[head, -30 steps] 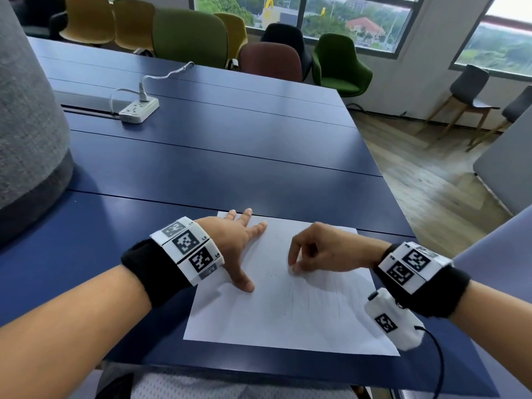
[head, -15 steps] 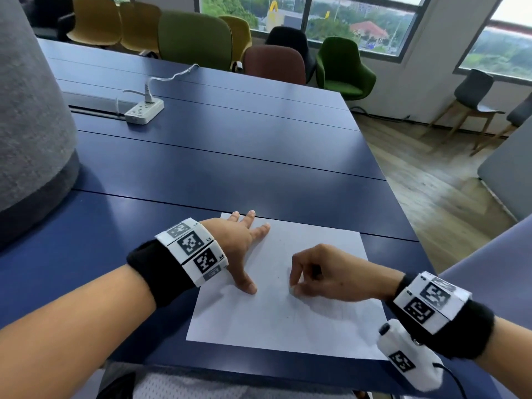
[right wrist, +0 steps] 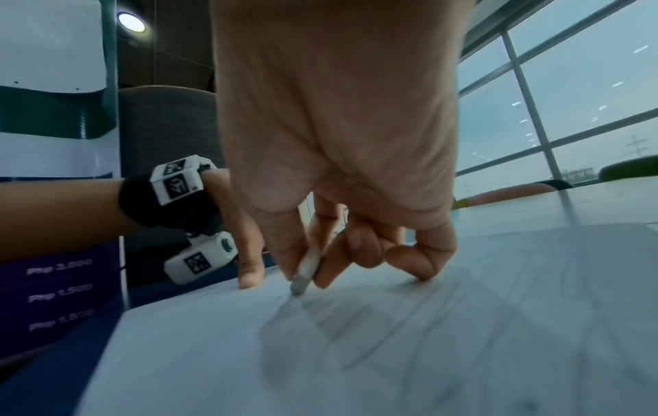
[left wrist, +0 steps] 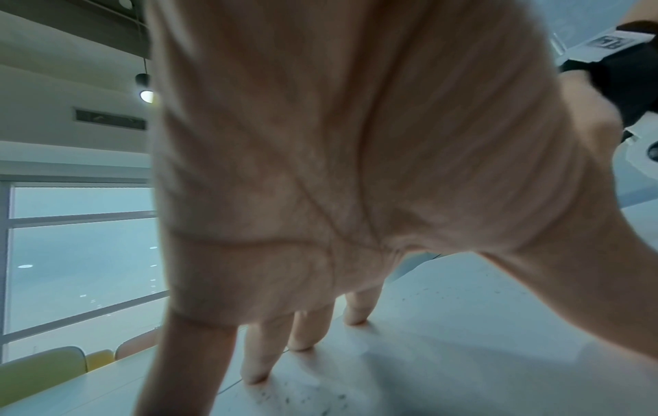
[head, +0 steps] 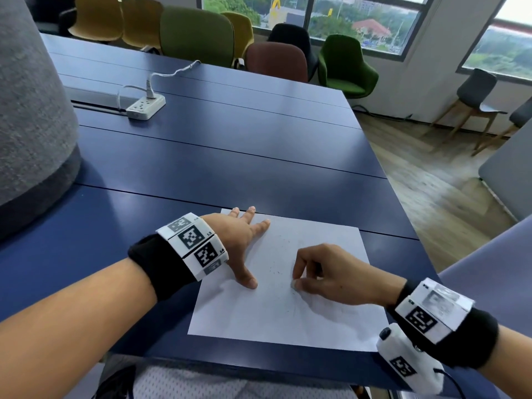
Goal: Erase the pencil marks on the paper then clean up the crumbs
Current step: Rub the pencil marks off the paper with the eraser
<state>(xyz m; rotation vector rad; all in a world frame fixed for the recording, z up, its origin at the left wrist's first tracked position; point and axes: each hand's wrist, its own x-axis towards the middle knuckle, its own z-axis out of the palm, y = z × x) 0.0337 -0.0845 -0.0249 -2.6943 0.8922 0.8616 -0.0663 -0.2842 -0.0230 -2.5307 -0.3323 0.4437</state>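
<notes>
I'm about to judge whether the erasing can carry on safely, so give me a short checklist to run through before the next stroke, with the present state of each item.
1. Paper pinned down: ok. The left hand lies spread on its upper left part, fingers straight.
2. Eraser held: ok. The right hand pinches it between thumb and fingers.
3. Eraser tip on the sheet: ok. In the right wrist view it meets the paper.
4. Pencil marks left to erase: not ok. Faint lines remain near the eraser.
5. Crumbs cleared: not ok. Dark specks lie between the hands.
6. Paper flat, uncreased: cannot tell under the hands.
</notes>
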